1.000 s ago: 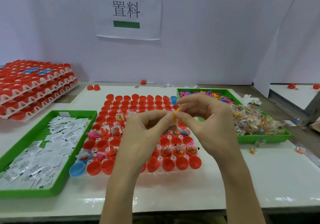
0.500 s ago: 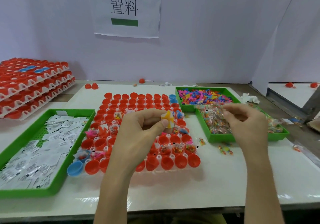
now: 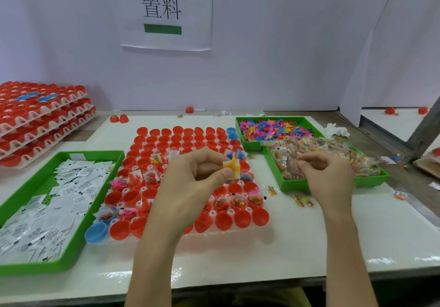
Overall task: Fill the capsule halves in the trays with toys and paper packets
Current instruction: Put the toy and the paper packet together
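A white tray (image 3: 226, 231) of red capsule halves (image 3: 242, 218) lies in the middle of the table; several halves hold toys and packets. My left hand (image 3: 195, 183) hovers over it and pinches a yellow toy (image 3: 232, 167) between thumb and fingers. My right hand (image 3: 328, 180) is over the green tray (image 3: 273, 171) of clear bead packets (image 3: 285, 159), with its curled fingertips pinching at a packet in the pile. White paper packets (image 3: 59, 202) fill a green tray (image 3: 78, 237) at the left. Coloured plastic toys (image 3: 269, 129) fill a green tray (image 3: 238, 128) at the back right.
Stacked trays of red capsules (image 3: 35, 116) stand at the far left. A blue capsule half (image 3: 96, 233) sits at the tray's front left corner. Loose bead packets (image 3: 302, 201) lie on the table near my right wrist. A paper sign (image 3: 164, 11) hangs on the wall.
My right hand left the yellow toy and moved right to the bead packet tray, then lowered onto the packets. My left hand kept the toy over the capsule tray.
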The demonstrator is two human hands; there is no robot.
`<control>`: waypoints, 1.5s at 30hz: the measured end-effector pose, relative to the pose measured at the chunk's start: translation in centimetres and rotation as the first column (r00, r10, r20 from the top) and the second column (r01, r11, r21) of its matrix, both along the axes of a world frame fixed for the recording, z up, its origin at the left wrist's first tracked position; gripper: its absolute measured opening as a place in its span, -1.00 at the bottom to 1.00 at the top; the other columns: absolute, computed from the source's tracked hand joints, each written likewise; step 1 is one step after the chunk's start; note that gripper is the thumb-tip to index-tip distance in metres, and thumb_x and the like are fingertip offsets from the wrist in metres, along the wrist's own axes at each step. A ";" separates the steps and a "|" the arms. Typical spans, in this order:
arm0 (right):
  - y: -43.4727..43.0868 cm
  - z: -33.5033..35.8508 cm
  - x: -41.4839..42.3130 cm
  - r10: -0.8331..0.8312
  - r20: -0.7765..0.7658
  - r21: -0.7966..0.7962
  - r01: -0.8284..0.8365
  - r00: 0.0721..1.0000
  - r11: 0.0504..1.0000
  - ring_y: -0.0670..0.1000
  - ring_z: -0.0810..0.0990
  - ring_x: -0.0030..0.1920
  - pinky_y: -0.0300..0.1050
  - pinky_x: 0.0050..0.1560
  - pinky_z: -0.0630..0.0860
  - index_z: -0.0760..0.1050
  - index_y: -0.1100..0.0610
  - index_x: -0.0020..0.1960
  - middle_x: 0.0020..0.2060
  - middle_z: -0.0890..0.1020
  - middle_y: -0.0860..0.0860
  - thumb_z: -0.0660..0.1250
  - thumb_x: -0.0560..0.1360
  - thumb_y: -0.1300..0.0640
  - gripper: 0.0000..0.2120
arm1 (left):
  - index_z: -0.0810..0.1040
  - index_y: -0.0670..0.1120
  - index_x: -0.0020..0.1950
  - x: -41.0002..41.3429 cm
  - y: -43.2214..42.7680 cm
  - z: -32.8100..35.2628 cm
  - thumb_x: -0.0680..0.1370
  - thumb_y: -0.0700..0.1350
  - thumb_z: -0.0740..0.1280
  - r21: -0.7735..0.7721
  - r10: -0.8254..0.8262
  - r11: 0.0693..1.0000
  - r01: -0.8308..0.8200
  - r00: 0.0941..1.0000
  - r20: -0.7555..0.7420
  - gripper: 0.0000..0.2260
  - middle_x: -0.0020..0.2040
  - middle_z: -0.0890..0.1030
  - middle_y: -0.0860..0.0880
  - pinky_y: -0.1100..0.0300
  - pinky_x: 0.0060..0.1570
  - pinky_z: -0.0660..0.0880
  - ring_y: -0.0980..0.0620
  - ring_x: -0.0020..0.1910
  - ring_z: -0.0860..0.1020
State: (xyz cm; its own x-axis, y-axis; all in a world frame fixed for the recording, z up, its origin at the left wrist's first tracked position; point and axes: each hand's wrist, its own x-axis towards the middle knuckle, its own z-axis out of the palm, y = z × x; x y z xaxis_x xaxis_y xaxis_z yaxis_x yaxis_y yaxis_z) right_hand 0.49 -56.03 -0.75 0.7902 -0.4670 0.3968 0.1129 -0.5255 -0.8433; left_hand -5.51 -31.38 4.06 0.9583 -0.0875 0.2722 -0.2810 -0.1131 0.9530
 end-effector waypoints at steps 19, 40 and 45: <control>8.3 5.9 -3.9 0.614 0.340 0.052 -0.666 0.713 0.744 -0.07 0.73 -0.12 -0.17 -0.07 0.65 0.67 0.07 -0.07 -0.19 0.74 -0.06 0.47 0.47 0.32 -0.84 | 0.66 0.03 -0.02 -0.4 -0.1 0.8 0.35 -0.05 0.52 -0.088 0.094 0.992 -0.089 0.993 0.064 -0.78 -0.24 0.72 0.04 0.39 -0.18 0.56 0.07 -0.21 0.71; 8.6 6.7 -4.9 0.701 0.322 0.099 -0.759 0.636 0.643 0.00 0.75 -0.12 -0.21 -0.07 0.64 0.67 0.16 -0.10 -0.21 0.75 -0.01 0.54 0.32 0.23 -0.84 | 0.70 -0.01 -0.12 -0.5 0.7 0.4 0.33 0.05 0.50 -0.156 0.112 0.983 -0.097 0.989 0.092 -0.80 -0.24 0.73 0.03 0.32 -0.13 0.59 0.09 -0.20 0.71; 9.8 7.2 -4.9 0.703 0.285 0.017 -0.737 0.651 0.675 -0.07 0.74 -0.14 -0.23 -0.11 0.64 0.67 0.09 -0.02 -0.18 0.75 -0.08 0.55 0.36 0.24 -0.79 | 0.69 -0.04 -0.17 -0.7 1.5 0.4 0.41 -0.07 0.52 -0.194 0.206 0.967 -0.168 0.958 0.198 -0.92 -0.31 0.70 0.03 0.36 -0.22 0.56 0.11 -0.31 0.68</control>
